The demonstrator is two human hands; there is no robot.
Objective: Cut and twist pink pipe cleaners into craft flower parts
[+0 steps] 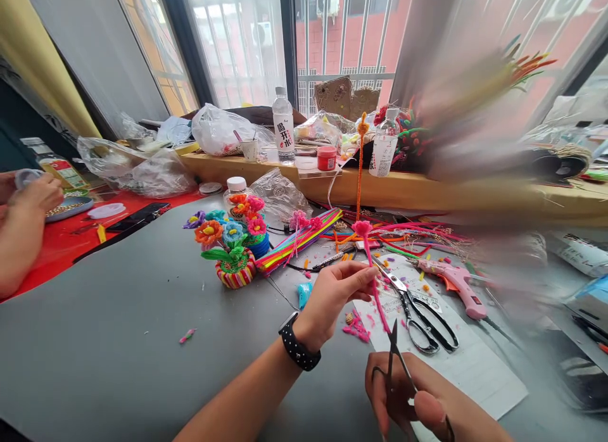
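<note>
Left hand (339, 289): thumb and fingers pinched on the stem of a fuzzy pink flower (362, 228), bloom up, stem slanting down toward the right hand. Right hand (403, 382): fingers in the loops of small scissors (392, 356), points up, tips at the stem's lower end. Can't tell if the blades touch it.

Watch (299, 344) on left wrist, black strap, white dots. Pink fuzz scraps (357, 328) just below the left hand, on the grey surface (142, 340). Right of the stem: large scissors (403, 289), black handles, lying on a white sheet (479, 372). Pink glue gun (456, 280) just beyond them.

Left of the left hand: blue packet (304, 296), striped pot (236, 272) and blue pot (259, 246) with fuzzy flowers. Bundle of coloured fuzzy sticks (304, 240) beside the pots.

Further back, wooden ledge (413, 192): water bottle (284, 135), red jar (326, 157), second bottle (382, 152). Far left, another person's hand (40, 198) at a dish (76, 206), over red cloth (80, 239). Right side smeared by blur, details unreadable.
</note>
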